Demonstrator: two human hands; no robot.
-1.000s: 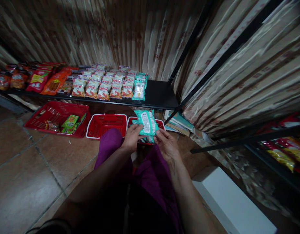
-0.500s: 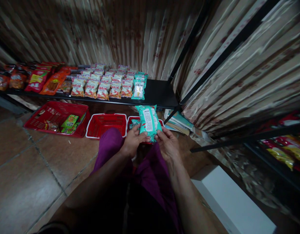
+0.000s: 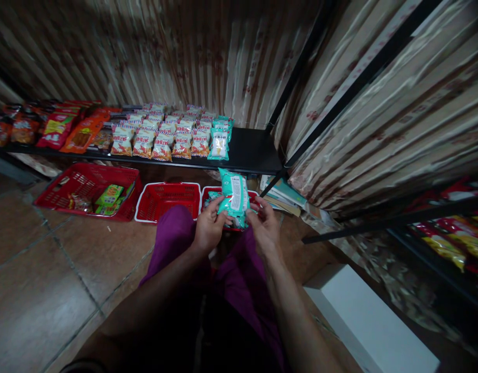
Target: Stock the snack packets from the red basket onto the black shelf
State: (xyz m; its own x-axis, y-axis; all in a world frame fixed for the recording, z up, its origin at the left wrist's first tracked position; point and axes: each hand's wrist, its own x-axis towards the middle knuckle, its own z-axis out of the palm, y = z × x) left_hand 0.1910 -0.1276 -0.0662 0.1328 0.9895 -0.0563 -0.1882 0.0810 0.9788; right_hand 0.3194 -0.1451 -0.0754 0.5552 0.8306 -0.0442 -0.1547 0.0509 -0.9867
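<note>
A teal snack bag with a white printed panel is held between my two hands, above a small red basket. My left hand grips its left edge, thumb towards the lower corner. On the other side, my right hand closes on the lower right edge. More teal packets lie in the basket beneath, partly hidden by the held bag and my hands. Beyond, on the black shelf, stands a matching teal bag beside rows of white-and-orange snack bags.
Left of my knee is a red basket with a white rim. Farther left, a larger red basket holds green packets. A black rack post, stacked books and a white box stand to the right.
The teal bag has shifted slightly left and tilted in my hands. Both hands' fingers have moved a little along its edges. The view has drifted very slightly.
</note>
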